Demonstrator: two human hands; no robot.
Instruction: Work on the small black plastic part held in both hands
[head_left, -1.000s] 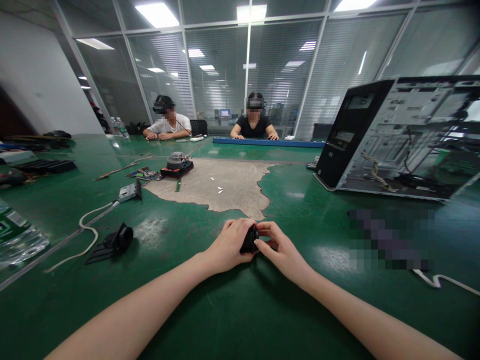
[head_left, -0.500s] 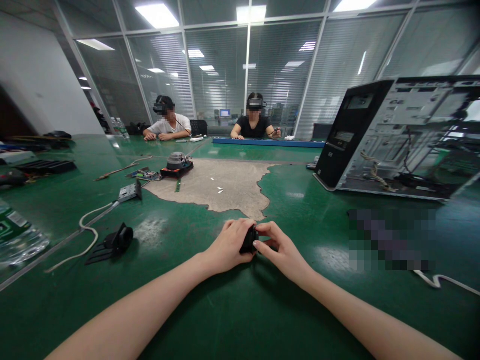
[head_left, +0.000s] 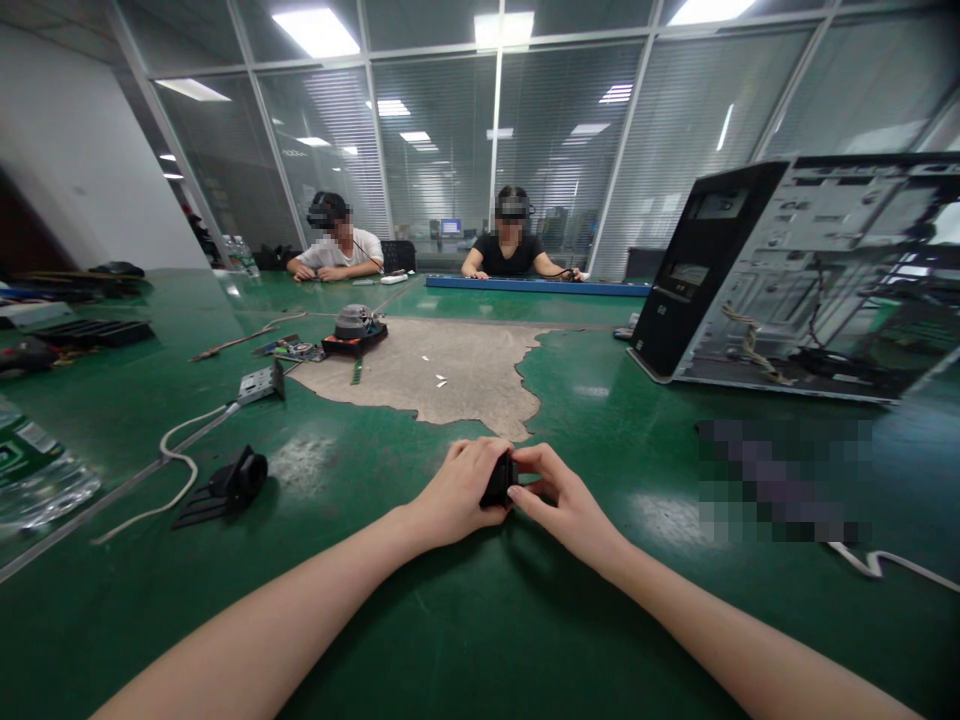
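Note:
A small black object (head_left: 498, 482) is held between my two hands, just above the green table (head_left: 570, 640) near the middle. My left hand (head_left: 459, 492) is wrapped round its left side and top, covering much of it. On its right side, the thumb and fingertips of my right hand (head_left: 559, 492) grip the edge. What the object is I cannot make out. Beyond my hands lies a torn brown sheet (head_left: 472, 370) with small white scraps on it.
An open computer case (head_left: 697, 270) stands at the right. Left are a black part (head_left: 232, 485), a metal bracket (head_left: 259, 382) with a white cable, and a plastic bottle (head_left: 45, 470). A dome-shaped device (head_left: 356, 325) sits farther back. Two people sit across the table.
My hands and the black object have hardly moved. Across the table, the hand of the person in black has lowered to the tabletop and shifted right.

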